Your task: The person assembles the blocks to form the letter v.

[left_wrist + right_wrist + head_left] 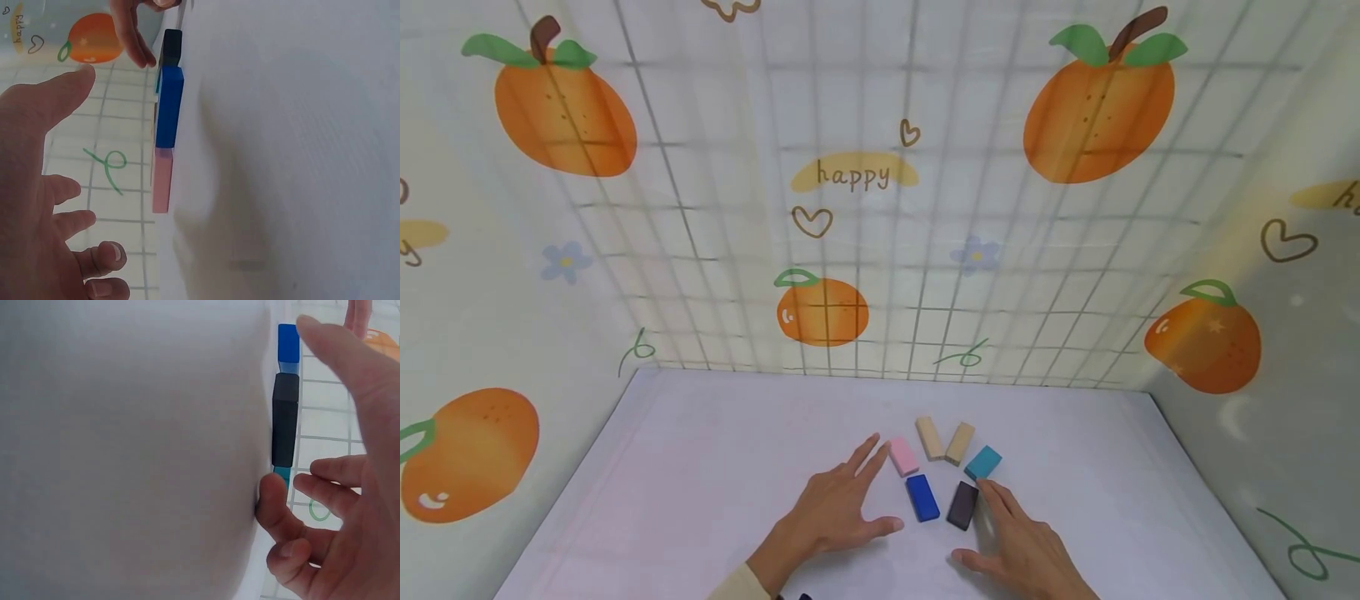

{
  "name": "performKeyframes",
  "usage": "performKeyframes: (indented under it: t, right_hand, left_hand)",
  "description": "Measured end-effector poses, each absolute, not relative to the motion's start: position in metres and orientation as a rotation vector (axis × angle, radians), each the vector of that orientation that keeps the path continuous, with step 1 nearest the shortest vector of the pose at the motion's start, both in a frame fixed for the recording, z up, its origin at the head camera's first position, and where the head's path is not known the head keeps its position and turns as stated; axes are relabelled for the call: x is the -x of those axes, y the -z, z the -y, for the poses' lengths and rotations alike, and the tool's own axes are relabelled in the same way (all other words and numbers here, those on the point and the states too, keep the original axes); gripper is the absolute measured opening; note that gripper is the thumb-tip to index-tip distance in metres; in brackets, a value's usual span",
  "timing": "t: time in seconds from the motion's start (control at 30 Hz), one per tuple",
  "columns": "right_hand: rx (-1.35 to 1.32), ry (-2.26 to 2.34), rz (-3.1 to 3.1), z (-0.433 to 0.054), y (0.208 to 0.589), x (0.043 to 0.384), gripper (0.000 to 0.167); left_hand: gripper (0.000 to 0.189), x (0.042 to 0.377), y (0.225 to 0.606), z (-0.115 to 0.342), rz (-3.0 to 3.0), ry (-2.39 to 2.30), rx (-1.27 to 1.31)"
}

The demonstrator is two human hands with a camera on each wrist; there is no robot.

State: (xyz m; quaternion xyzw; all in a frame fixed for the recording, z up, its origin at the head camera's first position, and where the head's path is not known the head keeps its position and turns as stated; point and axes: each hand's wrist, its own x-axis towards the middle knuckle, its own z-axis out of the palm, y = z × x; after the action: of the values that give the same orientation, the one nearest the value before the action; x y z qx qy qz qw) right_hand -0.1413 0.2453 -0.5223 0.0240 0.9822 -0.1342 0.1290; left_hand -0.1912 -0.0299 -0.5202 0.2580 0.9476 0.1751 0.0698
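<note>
Several small rectangular blocks lie in a loose ring on the white table. The pink block (903,457) and blue block (922,498) make up the left side, two plain wooden blocks (929,438) the far side, the teal block (983,462) and black block (962,505) the right. My left hand (838,504) hovers at the left with fingers spread, fingertips close by the pink block, holding nothing. On the other side my right hand (1026,542) has its fingers loosely extended near the teal and black blocks, thumb apart, nothing in its grasp.
The white tabletop (700,467) stretches around the blocks. Behind it hangs a pale curtain (880,250) printed with a grid and oranges, and similar printed sheets enclose the left and right sides. A small dark object (806,597) shows at the bottom edge.
</note>
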Motion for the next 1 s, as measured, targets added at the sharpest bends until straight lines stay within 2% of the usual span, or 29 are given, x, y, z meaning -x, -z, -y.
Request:
performKeyframes:
  t: [1.0]
  right_hand:
    - [-0.015,0.389,-2.889,-0.244,0.523,0.141,0.118]
  left_hand:
    - [0.093,0.190,0.521,0.001,-2.792,-0.519,-0.851]
